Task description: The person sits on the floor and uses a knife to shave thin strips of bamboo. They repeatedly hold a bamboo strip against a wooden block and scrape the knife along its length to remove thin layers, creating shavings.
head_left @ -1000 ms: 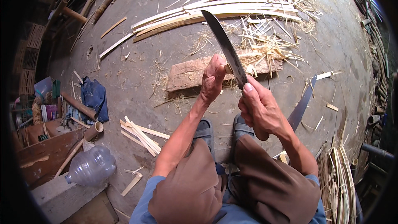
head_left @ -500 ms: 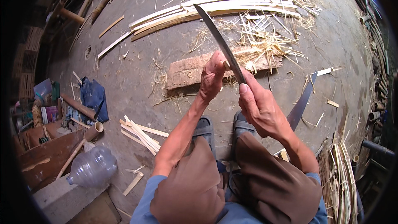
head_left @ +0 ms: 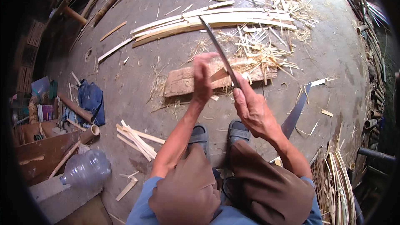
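My right hand (head_left: 255, 111) is closed round the handle of a long dark knife (head_left: 216, 43), its blade pointing up and away to the left. My left hand (head_left: 202, 79) is smeared by motion, just left of the blade, fingers upward; whether they grip anything is unclear. Between that hand and the blade shows a short pale piece of bamboo (head_left: 218, 74), close to the knife's edge. Beyond and below both hands a rough wooden block (head_left: 179, 81) lies on the floor, with pale shavings (head_left: 266, 50) heaped over its right end.
Long split bamboo strips (head_left: 166, 27) lie farther off. A saw blade (head_left: 296, 112) is on the floor to my right, near a bundle of thin strips (head_left: 339, 183). At left are short strips (head_left: 137, 139), a clear plastic bottle (head_left: 87, 168), a blue cloth (head_left: 91, 100) and a wooden box (head_left: 46, 150).
My left hand has come away from the blade toward the left and is blurred. The knife and my right hand have shifted slightly down and left in the picture. More of the bamboo piece shows.
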A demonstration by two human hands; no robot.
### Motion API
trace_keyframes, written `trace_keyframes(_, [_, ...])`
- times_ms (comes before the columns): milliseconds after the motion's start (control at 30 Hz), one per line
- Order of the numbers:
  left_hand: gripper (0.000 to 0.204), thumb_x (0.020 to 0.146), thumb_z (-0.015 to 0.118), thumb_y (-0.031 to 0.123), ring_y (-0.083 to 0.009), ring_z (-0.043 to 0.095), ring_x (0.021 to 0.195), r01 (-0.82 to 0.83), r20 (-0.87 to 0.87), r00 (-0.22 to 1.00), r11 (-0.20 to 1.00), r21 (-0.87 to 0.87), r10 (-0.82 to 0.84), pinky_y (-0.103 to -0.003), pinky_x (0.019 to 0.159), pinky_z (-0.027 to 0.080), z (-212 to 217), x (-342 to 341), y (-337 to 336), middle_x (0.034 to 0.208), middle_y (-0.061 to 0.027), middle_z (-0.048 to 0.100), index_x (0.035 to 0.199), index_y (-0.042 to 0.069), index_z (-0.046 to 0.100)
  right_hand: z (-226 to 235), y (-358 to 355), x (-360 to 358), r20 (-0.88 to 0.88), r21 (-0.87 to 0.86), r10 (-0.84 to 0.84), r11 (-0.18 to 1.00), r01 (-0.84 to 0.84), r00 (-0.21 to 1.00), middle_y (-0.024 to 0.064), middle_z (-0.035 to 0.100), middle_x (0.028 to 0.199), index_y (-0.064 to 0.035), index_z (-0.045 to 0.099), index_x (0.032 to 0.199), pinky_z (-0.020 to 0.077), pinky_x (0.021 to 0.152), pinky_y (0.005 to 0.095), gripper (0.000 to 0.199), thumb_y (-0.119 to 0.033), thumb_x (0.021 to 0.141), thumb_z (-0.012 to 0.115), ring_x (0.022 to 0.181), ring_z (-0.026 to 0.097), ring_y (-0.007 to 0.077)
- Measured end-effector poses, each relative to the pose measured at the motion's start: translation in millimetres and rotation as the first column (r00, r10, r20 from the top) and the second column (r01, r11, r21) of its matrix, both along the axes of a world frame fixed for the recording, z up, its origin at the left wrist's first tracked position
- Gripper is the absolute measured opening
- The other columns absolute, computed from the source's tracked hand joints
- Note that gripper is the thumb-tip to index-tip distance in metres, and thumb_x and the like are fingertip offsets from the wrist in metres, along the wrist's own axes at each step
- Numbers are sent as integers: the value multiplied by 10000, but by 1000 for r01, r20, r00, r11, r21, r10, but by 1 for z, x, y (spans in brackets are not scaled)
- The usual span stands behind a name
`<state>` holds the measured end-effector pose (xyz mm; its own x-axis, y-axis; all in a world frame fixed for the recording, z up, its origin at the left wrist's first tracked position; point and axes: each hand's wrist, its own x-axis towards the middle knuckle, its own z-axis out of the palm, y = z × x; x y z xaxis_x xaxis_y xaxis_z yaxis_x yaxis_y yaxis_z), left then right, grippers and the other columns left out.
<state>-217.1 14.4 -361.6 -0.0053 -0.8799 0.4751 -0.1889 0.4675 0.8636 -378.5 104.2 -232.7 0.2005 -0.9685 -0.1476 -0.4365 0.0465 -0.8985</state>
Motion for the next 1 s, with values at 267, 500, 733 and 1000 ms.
trace_keyframes(267, [177,969,514,206,-261,520,748,90,442,619,500,-861,649,-452,728,375,217,3,-76,900,-66,593,1071,148,646,1,-4,4,-12,9,47,999,-47,999,342,601,778,-105,283,1510,438,699,546,499,-200,1047,443,804,593,545])
trace_keyframes(500, [524,1030,418,494,-295,453,1383,217,790,604,933,-288,104,-518,1185,265,122,-24,-110,1437,-129,540,1348,116,592,-13,-3,-4,-103,-7,91,996,-92,990,368,608,821,-31,257,1522,431,745,556,545,-260,1054,417,813,600,548])
trace_keyframes(733, [458,1002,495,487,-295,597,1186,248,776,626,922,-297,82,-516,1116,374,122,-21,-103,1281,-136,627,1182,108,678,-5,-2,7,-71,64,88,994,-83,994,359,637,915,-42,276,1517,456,822,549,535,-281,1057,409,950,600,557])
trace_keyframes(1000, [482,1013,480,480,-299,635,971,95,277,961,961,-261,-20,-407,859,483,96,-16,-63,1007,-149,674,1021,34,663,-49,-17,-6,2,40,41,998,-42,999,320,642,906,-43,358,1471,489,808,507,532,-294,1016,471,897,640,469])
